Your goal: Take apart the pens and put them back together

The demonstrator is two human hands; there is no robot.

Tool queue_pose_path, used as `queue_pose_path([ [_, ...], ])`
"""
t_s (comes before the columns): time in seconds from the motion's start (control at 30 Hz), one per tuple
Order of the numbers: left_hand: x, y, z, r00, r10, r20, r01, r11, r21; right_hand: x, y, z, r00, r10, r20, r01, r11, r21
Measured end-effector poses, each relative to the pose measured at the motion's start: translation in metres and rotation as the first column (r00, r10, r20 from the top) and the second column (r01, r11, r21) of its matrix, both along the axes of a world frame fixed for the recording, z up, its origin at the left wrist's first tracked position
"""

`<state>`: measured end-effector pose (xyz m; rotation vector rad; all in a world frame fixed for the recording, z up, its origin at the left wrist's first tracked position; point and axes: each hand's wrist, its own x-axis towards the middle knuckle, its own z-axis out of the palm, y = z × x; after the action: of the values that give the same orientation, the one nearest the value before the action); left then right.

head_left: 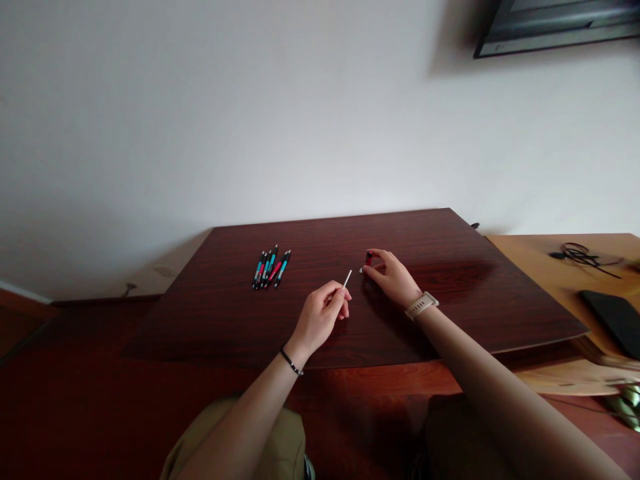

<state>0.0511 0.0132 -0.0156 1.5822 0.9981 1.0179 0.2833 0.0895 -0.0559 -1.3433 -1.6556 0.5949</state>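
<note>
My left hand [324, 308] pinches a thin white stick, which looks like a pen refill [348, 278], its free end pointing up and away from me. To its right, just over the table, my right hand [390, 275] has its thumb and fingertips around a short red and black pen part [369, 259]. A small silvery piece [361, 271] shows by the right thumb; I cannot tell whether it is touched. Several pens [271, 267] in turquoise, red and black lie side by side on the left of the dark wooden table [215, 320].
A lighter wooden desk [525, 257] adjoins on the right, bearing a coiled black cable [580, 255] and a flat black device [613, 319]. The white wall [300, 120] rises behind the table, and a screen [560, 30] hangs at upper right.
</note>
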Motion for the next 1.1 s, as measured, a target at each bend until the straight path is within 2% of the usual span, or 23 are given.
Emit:
queue_pose_path([
  [0.2, 0.001, -0.001, 0.001, 1.0, 0.005, 0.007, -0.005, 1.0, -0.008, 0.001, 0.01, -0.004, 1.0, 0.003, 0.003, -0.003, 0.999, -0.051],
  [0.3, 0.0, 0.0, 0.001, 1.0, 0.005, 0.004, -0.005, 1.0, -0.011, 0.003, 0.01, -0.004, 0.997, -0.072, 0.01, 0.072, 0.997, -0.008],
  [0.37, 0.0, 0.0, 0.001, 1.0, 0.001, 0.006, -0.001, 1.0, -0.01, 0.003, 0.009, -0.003, 0.992, -0.119, -0.045, 0.12, 0.993, 0.009],
  [0.43, 0.0, 0.0, 0.001, 1.0, -0.002, 0.01, 0.002, 1.0, -0.006, 0.0, 0.007, 0.0, 0.976, -0.116, -0.184, 0.111, 0.993, -0.034],
  [0.5, 0.0, 0.0, 0.001, 1.0, 0.003, 0.019, -0.003, 1.0, -0.001, -0.006, 0.001, 0.006, 0.913, -0.084, -0.399, 0.037, 0.991, -0.125],
  [0.6, 0.002, 0.001, 0.001, 0.999, 0.024, 0.037, -0.025, 1.0, 0.019, -0.017, -0.014, 0.018, 0.703, -0.075, -0.707, -0.143, 0.959, -0.244],
  [0.7, 0.003, 0.002, 0.002, 0.996, 0.047, 0.08, -0.051, 0.997, 0.053, -0.023, -0.029, 0.028, 0.57, -0.064, -0.819, -0.304, 0.91, -0.282],
  [0.83, 0.002, 0.002, 0.005, 0.99, 0.078, 0.116, -0.09, 0.991, 0.103, -0.028, -0.044, 0.035, 0.533, -0.006, -0.846, -0.491, 0.812, -0.315],
  [0.93, 0.001, 0.004, 0.006, 0.993, 0.09, 0.076, -0.101, 0.983, 0.152, -0.034, -0.053, 0.037, 0.518, 0.03, -0.855, -0.572, 0.755, -0.32],
  [1.0, 0.0, 0.005, 0.006, 0.996, 0.075, 0.05, -0.083, 0.982, 0.168, -0.039, -0.058, 0.037, 0.502, 0.071, -0.862, -0.623, 0.721, -0.304],
  [1.1, 0.0, 0.006, 0.007, 0.997, -0.002, 0.076, -0.006, 0.994, 0.109, -0.044, -0.064, 0.038, 0.46, 0.117, -0.88, -0.691, 0.669, -0.273],
])
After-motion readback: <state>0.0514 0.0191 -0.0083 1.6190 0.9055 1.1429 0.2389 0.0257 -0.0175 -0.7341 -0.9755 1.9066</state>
